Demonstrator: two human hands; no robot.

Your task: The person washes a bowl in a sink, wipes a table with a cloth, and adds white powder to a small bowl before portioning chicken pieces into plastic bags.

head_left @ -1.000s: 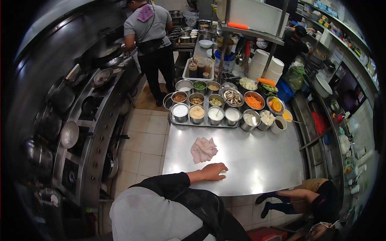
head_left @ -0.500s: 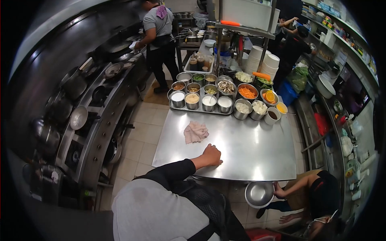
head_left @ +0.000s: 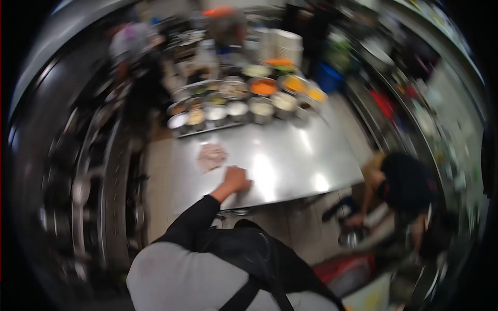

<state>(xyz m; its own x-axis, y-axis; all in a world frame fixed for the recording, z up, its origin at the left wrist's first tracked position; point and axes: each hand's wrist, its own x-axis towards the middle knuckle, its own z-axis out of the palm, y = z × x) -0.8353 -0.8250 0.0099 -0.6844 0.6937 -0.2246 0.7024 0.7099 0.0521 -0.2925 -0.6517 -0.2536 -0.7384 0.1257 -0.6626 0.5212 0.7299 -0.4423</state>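
My left hand [head_left: 236, 180] rests on the steel tabletop [head_left: 295, 155]; through blur I cannot tell its grip. A pale cloth [head_left: 211, 156] lies near.

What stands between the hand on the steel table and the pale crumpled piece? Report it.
Nothing visible. The left hand rests on the steel table, with only bare steel between it and the pale crumpled piece just beyond. The metal containers stand farther back, past the piece. The picture is blurred, so small things could escape notice.
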